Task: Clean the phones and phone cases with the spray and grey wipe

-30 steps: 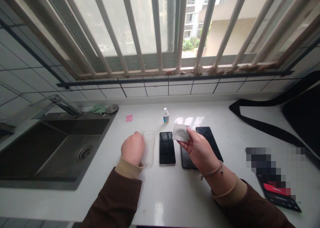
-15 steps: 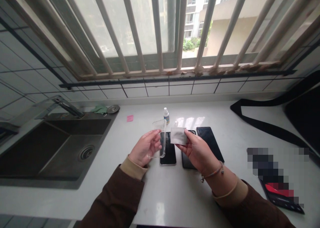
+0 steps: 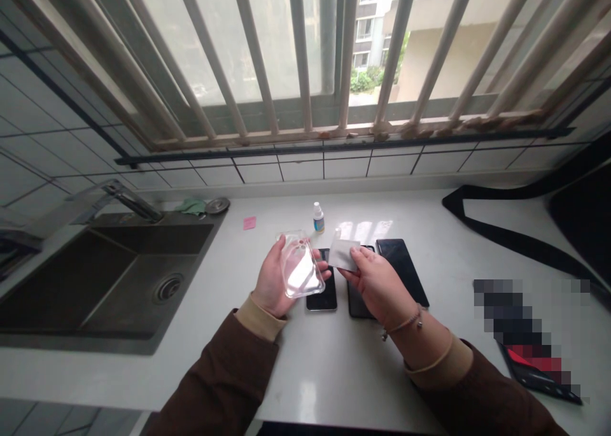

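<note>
In the head view, my left hand (image 3: 273,278) grips a clear phone case (image 3: 302,272) by its sides, its broad face turned up and catching the light. My right hand (image 3: 370,272) pinches a small pale grey cloth (image 3: 344,255) between thumb and fingers, just right of the case and apart from it. Below my hands a black phone (image 3: 321,299) lies on the counter. A second dark, phone-like thing (image 3: 359,307) is partly hidden by my right hand. Farther right lies another dark slab (image 3: 401,267). Behind the case stands a small white bottle (image 3: 319,219).
To the left is a dark sink (image 3: 100,283) with a faucet (image 3: 136,202). A green cloth (image 3: 191,207), a metal drain strainer (image 3: 217,205) and a pink note (image 3: 249,223) lie behind. A black strap (image 3: 506,239) and a partly blurred red-and-black item (image 3: 534,366) lie right.
My left hand has turned the clear case from edge-on to face up. My right hand has stayed nearly in place, with the cloth now slightly tilted.
</note>
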Available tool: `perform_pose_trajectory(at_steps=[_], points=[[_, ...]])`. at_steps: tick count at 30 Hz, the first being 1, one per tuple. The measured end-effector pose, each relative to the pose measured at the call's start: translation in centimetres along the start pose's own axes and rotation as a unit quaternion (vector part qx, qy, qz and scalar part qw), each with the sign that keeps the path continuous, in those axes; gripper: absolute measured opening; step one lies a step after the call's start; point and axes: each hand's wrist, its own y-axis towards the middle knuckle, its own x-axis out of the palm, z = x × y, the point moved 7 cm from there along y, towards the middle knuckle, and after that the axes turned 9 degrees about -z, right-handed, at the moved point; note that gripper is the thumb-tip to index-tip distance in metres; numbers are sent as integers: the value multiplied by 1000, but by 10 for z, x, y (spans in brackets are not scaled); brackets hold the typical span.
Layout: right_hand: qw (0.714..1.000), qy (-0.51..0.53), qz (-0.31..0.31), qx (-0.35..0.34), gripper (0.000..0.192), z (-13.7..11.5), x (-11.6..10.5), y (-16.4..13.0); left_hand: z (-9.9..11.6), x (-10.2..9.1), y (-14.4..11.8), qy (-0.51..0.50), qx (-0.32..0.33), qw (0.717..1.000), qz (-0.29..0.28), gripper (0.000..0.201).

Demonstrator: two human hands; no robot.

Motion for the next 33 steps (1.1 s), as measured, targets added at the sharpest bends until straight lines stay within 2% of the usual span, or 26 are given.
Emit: perform_pose_trajectory(at_steps=[2,4,7,9,14,19,22,28,30,33], points=[[998,-63,16,-19,30,-5,-5,0,-9,4,0,45,-37,998,-24,59],[984,-163,27,-65,33,-18,-6,-4,-21,9,1,93,-72,992,-50,67],[923,-339,50,-177,32,-44,1,-18,-42,13,1,137,-107,982,-75,72],[883,-408,40,-227,35,-49,11,-27,-53,15,1,154,-113,977,-92,74],[845,-463,-69,-259,51,-29,33,-29,-64,20,-1,159,-93,974,-132,77],[815,-489,-133,-280,64,-19,44,-30,-65,18,2,112,-60,985,-113,73],[794,-506,-152,-301,61,-18,50,-32,-63,13,6,90,-26,991,-99,72],[725,-569,-134,-364,41,-19,56,-36,-67,3,8,90,-59,986,-130,83],[715,-575,-138,-372,36,-19,58,-37,-64,2,8,71,-50,990,-110,82],[717,-566,-162,-373,37,-21,61,-41,-54,0,6,38,-17,998,-49,78]])
